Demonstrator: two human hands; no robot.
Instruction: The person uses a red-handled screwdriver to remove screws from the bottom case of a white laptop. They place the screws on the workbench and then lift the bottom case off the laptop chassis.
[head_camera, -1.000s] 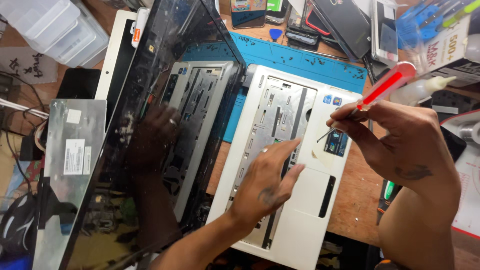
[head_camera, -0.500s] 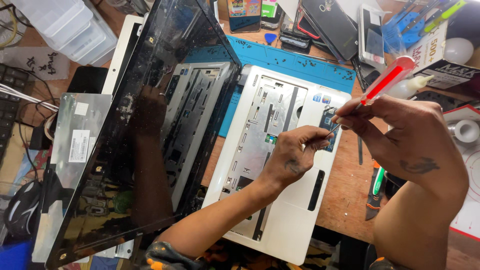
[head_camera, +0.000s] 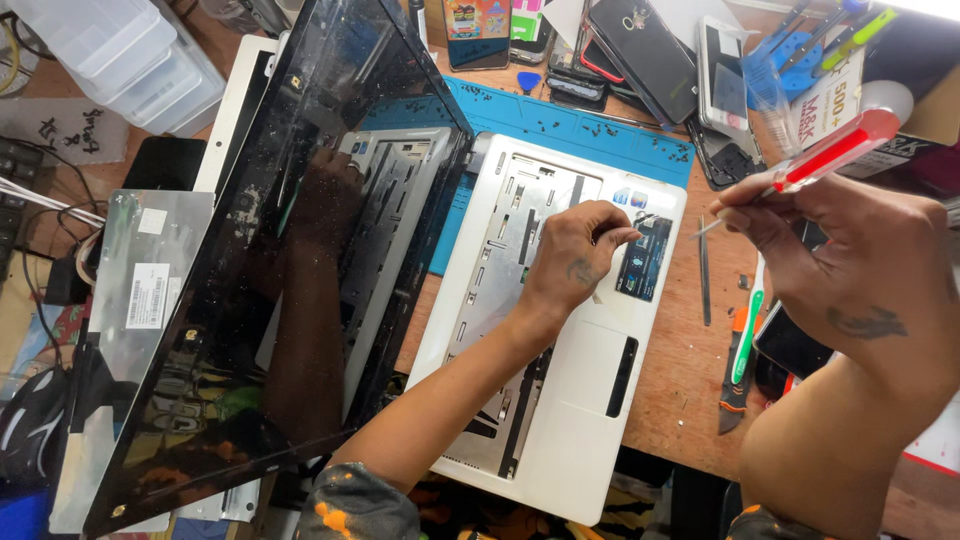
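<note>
On the wooden workbench (head_camera: 680, 370), partly over a blue work mat (head_camera: 560, 125), lies a white laptop base (head_camera: 560, 330) with its keyboard removed, so that the slotted metal tray shows; its palm rest and touchpad face the person; the left hand (head_camera: 575, 262) rests on the base at the upper right of the tray, fingers curled and the fingertips (head_camera: 622, 236) pressed together in a pinch at the edge of a dark sticker (head_camera: 645, 262), though what they pinch is too small to tell; the right hand (head_camera: 850, 260) hovers just off the right edge of the base, above the bench, its fingers closed around a screwdriver (head_camera: 815, 160) with a red and clear handle, the thin tip pointing left toward the sticker and not touching it; the laptop's black screen (head_camera: 290, 270) stands open to the left of the base, tilted and dusty, mirroring the hand and the tray in its glass; left of that lies a bare silver display panel (head_camera: 130, 290) with a white label; clear plastic boxes (head_camera: 120, 55) sit at the upper left corner; several phones (head_camera: 660, 50) crowd the far edge behind the mat; on the bench right of the base lie a thin pair of tweezers (head_camera: 704, 270) and a green-handled tool (head_camera: 745, 335) beside an orange-and-black utility knife (head_camera: 732, 390); small dark screws are scattered over the mat.
</note>
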